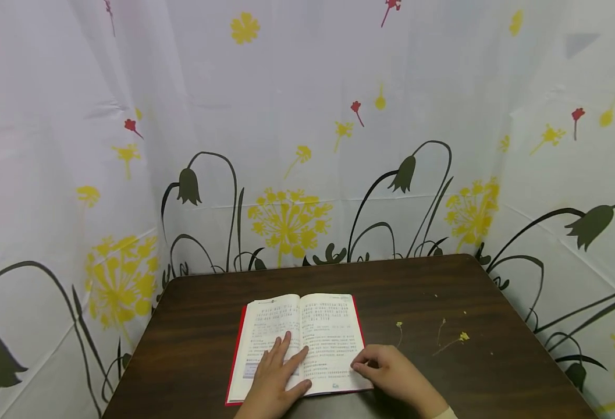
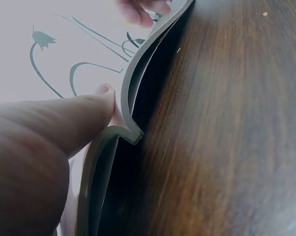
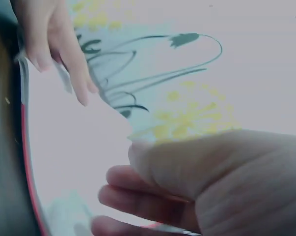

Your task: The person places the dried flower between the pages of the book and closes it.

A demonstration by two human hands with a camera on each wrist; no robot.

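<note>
An open book point(image 1: 333, 343) with a red cover lies on the brown table. My left hand point(image 1: 276, 372) rests on it with fingers spread, mostly over the left page and reaching the middle fold. In the left wrist view, its thumb point(image 2: 91, 110) presses down beside the fold. Over the outer edge of the right page is my right hand point(image 1: 391, 372), fingers bent. Its thumb point(image 3: 160, 160) and forefinger come together in the right wrist view; a tiny pale tip shows there, and I cannot tell whether it is a nail or something held.
Right of the book lie dried flowers with thin stems: a small yellow one point(image 1: 399, 324), a pale one point(image 1: 441, 326) and a larger yellow one point(image 1: 463, 336). Tiny crumbs are scattered near them. A white curtain point(image 1: 307, 116) with printed flowers hangs behind the table point(image 1: 197, 314).
</note>
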